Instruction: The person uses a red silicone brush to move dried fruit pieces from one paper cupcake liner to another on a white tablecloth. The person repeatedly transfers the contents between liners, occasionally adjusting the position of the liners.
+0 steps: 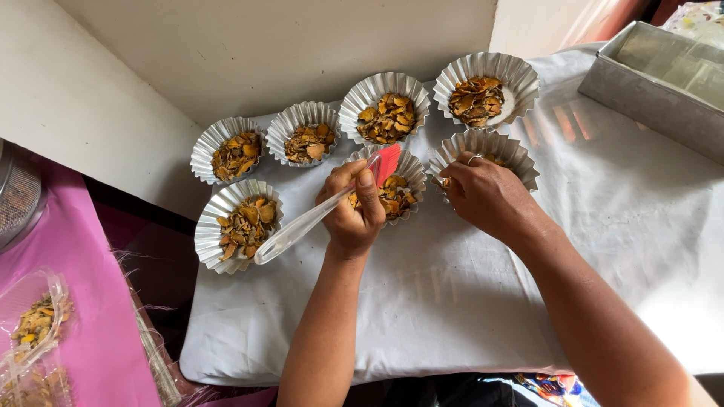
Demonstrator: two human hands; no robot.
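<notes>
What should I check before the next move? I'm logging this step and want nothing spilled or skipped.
1. Left hand grips the brush firmly: ok.
2. Red brush head sits over the middle front cup: ok.
3. Right hand steadies the right front cup: ok.
4. That cup's filling level: cannot tell, hand hides it.
5. Back row cups filled and upright: ok.
6. White cloth free of spilled flakes: ok.

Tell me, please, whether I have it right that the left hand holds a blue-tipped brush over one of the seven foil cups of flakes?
Not quite: the head view shows the brush in the left hand has a red tip, not blue. It is over one of the seven foil cups of flakes.
</notes>
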